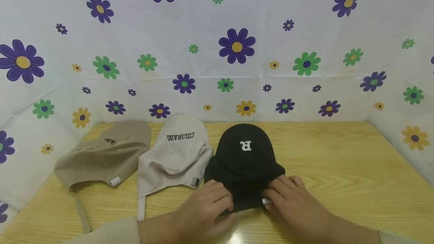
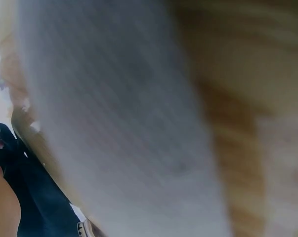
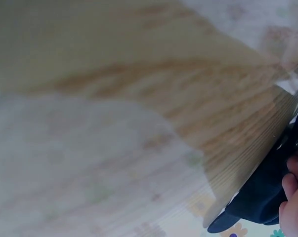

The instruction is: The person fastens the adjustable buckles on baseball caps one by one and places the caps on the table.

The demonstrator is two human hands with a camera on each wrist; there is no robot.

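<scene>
A black cap (image 1: 245,161) with a raised white letter R lies on the wooden table, its letter upside down from here. My left hand (image 1: 208,210) grips its near edge at the left, fingers curled over the fabric. At the near right edge my right hand (image 1: 291,202) pinches the fabric, beside a small white tag (image 1: 266,201). In the right wrist view, the fingers (image 3: 292,185) are against the dark cap (image 3: 262,195). The left wrist view shows the cap (image 2: 37,192) low at the left, with a blurred pale shape across most of it.
Left of the black cap lies a pale COLORADO cap (image 1: 176,153), its strap hanging toward me. Farther left is a tan cap (image 1: 105,157) with a loose strap. Flower-printed white cloth (image 1: 190,18) walls the back and sides of the table (image 1: 339,153).
</scene>
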